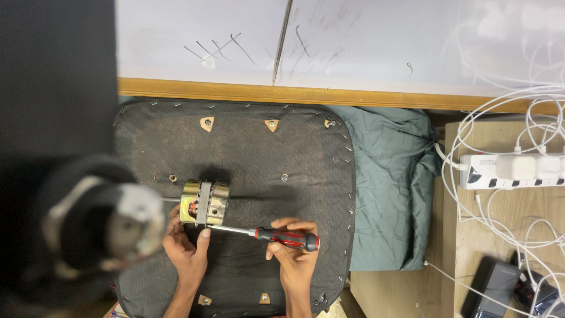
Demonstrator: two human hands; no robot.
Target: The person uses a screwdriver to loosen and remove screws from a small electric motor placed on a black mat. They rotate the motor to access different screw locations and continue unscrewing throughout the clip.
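Note:
A small metal motor (204,202) with a brass-coloured casing and a shaft sticking out to its left rests on a black upturned seat pad (265,153). My left hand (185,247) steadies the motor from below, thumb against its near side. My right hand (292,253) grips a screwdriver (281,237) by its red and black handle. The steel blade runs left, and its tip meets the motor's lower edge.
A blurred dark round object (97,218) fills the near left. Grey-green cloth (391,176) lies right of the pad. A white power strip (512,169) with tangled white cables (518,235) sits on a wooden surface at right. A whiteboard (353,41) stands behind.

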